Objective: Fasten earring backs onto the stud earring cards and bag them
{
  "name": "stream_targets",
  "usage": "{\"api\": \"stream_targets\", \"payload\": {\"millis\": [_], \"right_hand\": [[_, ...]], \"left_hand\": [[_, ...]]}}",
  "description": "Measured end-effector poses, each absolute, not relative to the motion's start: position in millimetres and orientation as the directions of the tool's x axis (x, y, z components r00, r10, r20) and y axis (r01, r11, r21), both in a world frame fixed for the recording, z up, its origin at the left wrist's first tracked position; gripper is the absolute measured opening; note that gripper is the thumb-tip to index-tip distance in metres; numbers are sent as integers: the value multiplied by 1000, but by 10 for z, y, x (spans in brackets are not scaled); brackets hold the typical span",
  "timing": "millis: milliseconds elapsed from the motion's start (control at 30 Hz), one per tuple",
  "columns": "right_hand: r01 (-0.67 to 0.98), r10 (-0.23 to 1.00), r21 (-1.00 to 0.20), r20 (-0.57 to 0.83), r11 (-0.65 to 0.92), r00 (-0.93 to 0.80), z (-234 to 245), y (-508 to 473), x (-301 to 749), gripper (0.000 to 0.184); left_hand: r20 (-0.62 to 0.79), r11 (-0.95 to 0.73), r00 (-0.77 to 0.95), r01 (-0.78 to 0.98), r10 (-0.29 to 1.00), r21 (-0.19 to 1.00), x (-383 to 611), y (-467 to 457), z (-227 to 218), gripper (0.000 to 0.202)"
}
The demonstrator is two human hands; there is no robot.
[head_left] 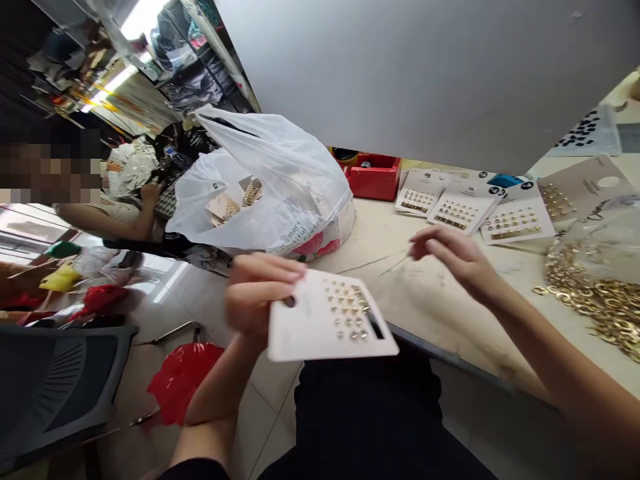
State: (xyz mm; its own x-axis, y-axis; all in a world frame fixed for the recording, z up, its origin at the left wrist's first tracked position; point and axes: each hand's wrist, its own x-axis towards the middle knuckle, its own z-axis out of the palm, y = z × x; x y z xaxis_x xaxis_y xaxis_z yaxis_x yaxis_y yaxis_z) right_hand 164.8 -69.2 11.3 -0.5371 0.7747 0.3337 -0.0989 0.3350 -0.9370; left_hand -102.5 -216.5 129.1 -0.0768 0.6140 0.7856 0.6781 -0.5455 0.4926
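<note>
My left hand (257, 293) grips a white earring card (305, 327) by its edge, close to the hanging hole. Rows of small gold-coloured studs cover the card's right part, and a dark slot shows near its edge. Over the table my right hand (453, 257) is closed, thumb and fingers drawn together. A thin line runs by its fingertips; I cannot tell whether it is something held or a mark on the tabletop. Just beyond that hand lie more earring cards (517, 217), overlapping in stacks.
A white plastic bag (295, 180) with carded pieces inside stands on the table (380, 223). Behind it is a red box (375, 180). Gold rings (615, 313) lie in a heap at right. A large grey panel (400, 73) rises at the back. Another person (125, 217) sits at left.
</note>
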Motion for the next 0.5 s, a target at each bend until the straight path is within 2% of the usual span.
{"api": "stream_targets", "payload": {"millis": [33,67,100,200,300,400,433,500], "right_hand": [[-231,678,-971,209,59,-705,149,-778,1602,35],[-247,549,-954,116,-171,-828,159,-843,1565,47],[-224,451,-922,61,-317,-890,149,-883,1541,53],[-236,438,-825,-15,-513,-899,60,-851,1578,47],[-289,537,-816,-31,-501,-843,24,-665,1765,46],[-393,795,-870,3,-297,-607,106,-458,2020,45],[-416,857,-886,43,-205,-514,148,-402,2103,44],[-449,940,-890,81,-82,-332,232,-318,2249,44]], "left_hand": [[824,-647,-12,613,566,453,-855,-2029,1082,18],[846,-728,38,530,532,434,-714,-1868,904,15],[847,-780,82,445,525,440,-603,-1696,758,14],[752,-759,176,322,635,566,-425,-1195,480,12],[659,-681,195,328,727,654,-378,-793,321,11],[450,-469,163,477,878,743,-325,-539,174,36],[343,-386,188,573,920,723,-294,-496,124,37],[125,-286,264,753,956,593,-210,-469,29,32]]}}
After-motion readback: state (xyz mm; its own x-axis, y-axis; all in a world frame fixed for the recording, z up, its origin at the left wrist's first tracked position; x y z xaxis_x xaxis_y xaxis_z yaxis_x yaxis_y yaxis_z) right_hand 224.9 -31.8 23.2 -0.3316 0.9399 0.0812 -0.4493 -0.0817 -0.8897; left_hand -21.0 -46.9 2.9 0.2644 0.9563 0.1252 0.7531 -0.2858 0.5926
